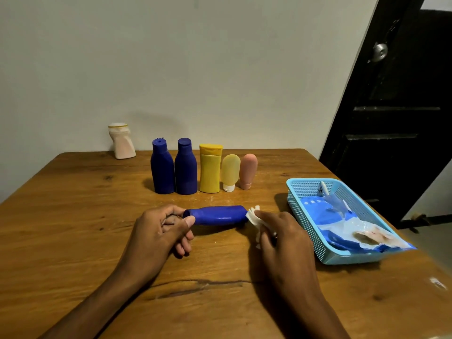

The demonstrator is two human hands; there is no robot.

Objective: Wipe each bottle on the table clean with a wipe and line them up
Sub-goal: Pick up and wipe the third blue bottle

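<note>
A blue bottle (217, 215) lies sideways just above the wooden table (73, 216), its cap end pinched by my left hand (161, 228). My right hand (281, 231) holds a white wipe (254, 217) against the bottle's base end. Behind them stands a row: two dark blue bottles (162, 167) (186, 167), a yellow bottle (209, 168), a pale yellow tube (230, 172) and a pink tube (248, 171), both tubes cap-down. A white bottle (121, 141) stands apart at the back left by the wall.
A light blue plastic basket (303, 216) sits at the right, holding a blue wipes packet (342, 223) that hangs over its near rim. A dark door (396, 113) stands beyond the table's right edge.
</note>
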